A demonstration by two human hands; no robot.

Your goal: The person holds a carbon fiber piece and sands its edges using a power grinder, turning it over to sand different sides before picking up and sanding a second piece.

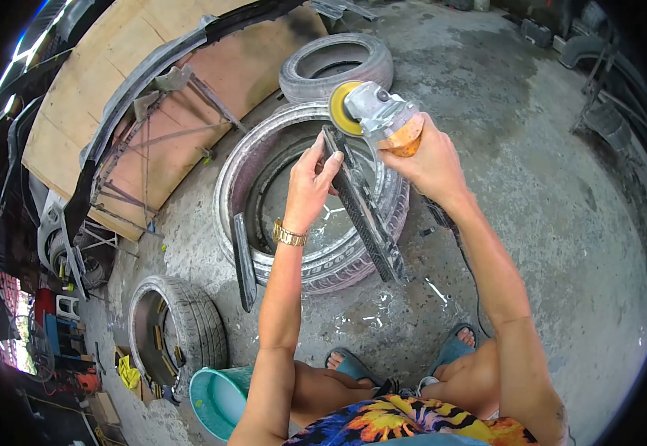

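My right hand [433,165] is wrapped around the orange and grey body of an angle grinder [384,115]. Its yellow disc [343,108] is right by the upper end of a long black strip with a woven, carbon-like pattern [361,204]. Near that end, my left hand [308,184] grips the strip between thumb and fingers, a gold watch on the wrist. The strip slants across a large dusty tire [228,178] lying flat on the floor. A second black strip [243,260] leans over the tire's left rim.
Another tire [291,82] lies beyond the large one. At lower left are an upright tire [206,327] and a teal bucket [198,401]. A wooden board [126,56] with a long curved dark part fills the upper left. A cord [472,279] runs down beside my right leg.
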